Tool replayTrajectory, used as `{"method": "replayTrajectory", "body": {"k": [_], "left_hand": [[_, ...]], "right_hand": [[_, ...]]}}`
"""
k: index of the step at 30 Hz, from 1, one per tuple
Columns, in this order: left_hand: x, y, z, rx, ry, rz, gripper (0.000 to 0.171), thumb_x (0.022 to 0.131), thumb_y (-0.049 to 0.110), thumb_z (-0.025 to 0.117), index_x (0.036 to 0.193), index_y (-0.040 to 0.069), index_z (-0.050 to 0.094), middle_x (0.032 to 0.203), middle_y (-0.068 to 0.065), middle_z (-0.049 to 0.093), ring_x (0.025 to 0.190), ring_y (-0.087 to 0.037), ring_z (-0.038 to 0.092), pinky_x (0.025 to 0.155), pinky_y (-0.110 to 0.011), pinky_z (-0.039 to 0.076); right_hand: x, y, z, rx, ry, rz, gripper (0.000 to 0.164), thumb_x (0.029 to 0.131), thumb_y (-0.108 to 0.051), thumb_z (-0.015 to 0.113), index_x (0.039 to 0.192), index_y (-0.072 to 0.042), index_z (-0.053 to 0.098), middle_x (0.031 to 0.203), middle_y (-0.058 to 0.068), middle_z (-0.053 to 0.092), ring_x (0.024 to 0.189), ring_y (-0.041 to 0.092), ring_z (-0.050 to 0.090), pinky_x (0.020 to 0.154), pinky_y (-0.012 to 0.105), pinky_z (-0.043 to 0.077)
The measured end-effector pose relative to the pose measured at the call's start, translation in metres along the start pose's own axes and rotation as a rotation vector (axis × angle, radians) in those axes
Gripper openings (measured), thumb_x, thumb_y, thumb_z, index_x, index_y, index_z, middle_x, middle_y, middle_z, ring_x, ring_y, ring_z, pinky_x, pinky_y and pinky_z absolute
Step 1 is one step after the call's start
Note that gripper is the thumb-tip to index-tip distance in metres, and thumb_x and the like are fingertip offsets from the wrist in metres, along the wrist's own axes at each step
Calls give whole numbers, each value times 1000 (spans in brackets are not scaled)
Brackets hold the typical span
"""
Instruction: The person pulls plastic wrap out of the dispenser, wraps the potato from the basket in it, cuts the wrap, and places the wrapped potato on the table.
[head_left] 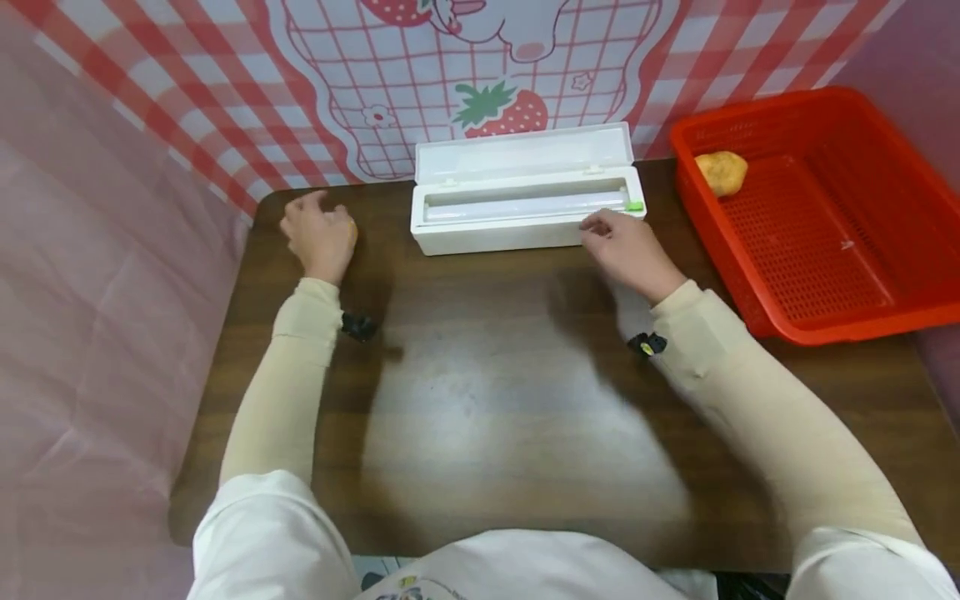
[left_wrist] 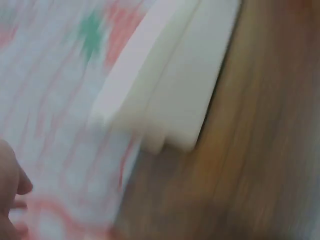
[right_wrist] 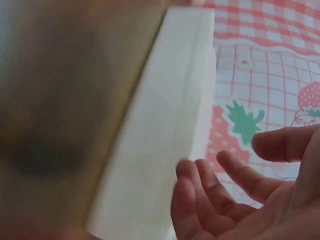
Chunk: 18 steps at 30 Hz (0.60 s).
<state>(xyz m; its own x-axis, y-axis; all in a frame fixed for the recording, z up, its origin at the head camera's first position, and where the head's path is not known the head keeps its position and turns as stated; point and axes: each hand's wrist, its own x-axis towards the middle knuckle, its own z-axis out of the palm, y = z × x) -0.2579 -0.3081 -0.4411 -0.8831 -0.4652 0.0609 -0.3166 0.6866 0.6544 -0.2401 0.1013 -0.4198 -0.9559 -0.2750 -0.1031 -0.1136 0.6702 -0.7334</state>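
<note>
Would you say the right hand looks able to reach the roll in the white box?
Probably yes: the right hand is at the white box, whose raised lid leaves the roll uncovered.

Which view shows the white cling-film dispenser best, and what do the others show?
Head view: the dispenser appears end to end, lid raised, roll inside. The left wrist view blurs and crops it; the right wrist view shows mostly its front, partly hidden by the right hand.

A long white rectangular box (head_left: 498, 237), hinged lid (head_left: 525, 156) raised, lies upper centre of the head view, holding a pale cylindrical roll (head_left: 525, 206).
</note>
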Motion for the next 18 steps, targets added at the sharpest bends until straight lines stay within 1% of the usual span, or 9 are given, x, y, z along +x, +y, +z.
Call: {"method": "replayTrajectory", "body": {"k": [2, 4, 5, 6, 7, 9, 12, 15, 18], "left_hand": [[-10, 25, 14, 66, 41, 290, 35, 100, 23, 53, 129, 9, 67, 134, -14, 57, 129, -34, 45, 103, -51, 36], [-20, 47, 31, 154, 9, 582, 28, 96, 13, 54, 117, 5, 71, 122, -15, 64, 118, -35, 55, 98, -51, 41], [-25, 56, 39, 205, -33, 700, 28, 95, 10, 54, 116, 5, 72, 119, -14, 66, 114, -35, 58, 96, -51, 43], [-29, 63, 48, 249, -86, 790, 30, 94, 9, 53, 117, 4, 71, 120, -14, 67, 114, -35, 59, 97, -52, 43], [-33, 68, 56, 302, -143, 847, 33, 94, 9, 51, 121, 5, 69, 122, -13, 68, 116, -33, 60, 98, -52, 43], [-38, 74, 69, 395, -261, 891, 42, 97, 12, 46, 136, 7, 61, 132, -12, 64, 122, -31, 58, 105, -51, 40], [-40, 74, 80, 489, -366, 864, 53, 101, 17, 42, 154, 10, 41, 140, -12, 59, 131, -28, 53, 115, -51, 31], [-38, 70, 81, 515, -374, 852, 59, 101, 17, 43, 159, 10, 30, 136, -15, 61, 130, -29, 54, 118, -51, 25], [-35, 69, 80, 486, -371, 856, 57, 101, 17, 42, 156, 9, 33, 128, -16, 66, 123, -31, 59, 118, -51, 24]], "right_hand": [[15, -6, -6, -167, 59, -59, 38, 99, -17, 45, 124, 4, 64, 119, 25, 64, 106, 40, 59, 93, 54, 47], [29, -7, -7, -307, 67, -89, 41, 97, -16, 42, 125, 5, 63, 123, 27, 61, 112, 43, 56, 95, 60, 45], [34, -6, -7, -365, 53, -93, 43, 96, -16, 42, 127, 5, 62, 127, 27, 60, 115, 44, 54, 96, 62, 43], [39, -3, -6, -408, 31, -89, 44, 95, -16, 42, 129, 5, 61, 131, 27, 57, 118, 44, 52, 97, 64, 42], [43, 0, -4, -462, 11, -86, 45, 95, -17, 41, 130, 4, 60, 133, 27, 55, 120, 44, 51, 97, 66, 42], [49, 6, -1, -526, -18, -88, 47, 95, -18, 40, 133, 5, 57, 135, 28, 52, 122, 45, 49, 98, 67, 40], [54, 12, 4, -580, -31, -128, 47, 95, -18, 38, 130, 6, 55, 134, 29, 51, 119, 46, 49, 97, 65, 42], [58, 13, 6, -607, -10, -184, 44, 93, -18, 38, 124, 7, 57, 129, 28, 53, 114, 47, 52, 94, 62, 44], [60, 11, 4, -612, 10, -208, 39, 91, -18, 39, 115, 6, 58, 122, 27, 57, 108, 47, 54, 90, 60, 46]]}}
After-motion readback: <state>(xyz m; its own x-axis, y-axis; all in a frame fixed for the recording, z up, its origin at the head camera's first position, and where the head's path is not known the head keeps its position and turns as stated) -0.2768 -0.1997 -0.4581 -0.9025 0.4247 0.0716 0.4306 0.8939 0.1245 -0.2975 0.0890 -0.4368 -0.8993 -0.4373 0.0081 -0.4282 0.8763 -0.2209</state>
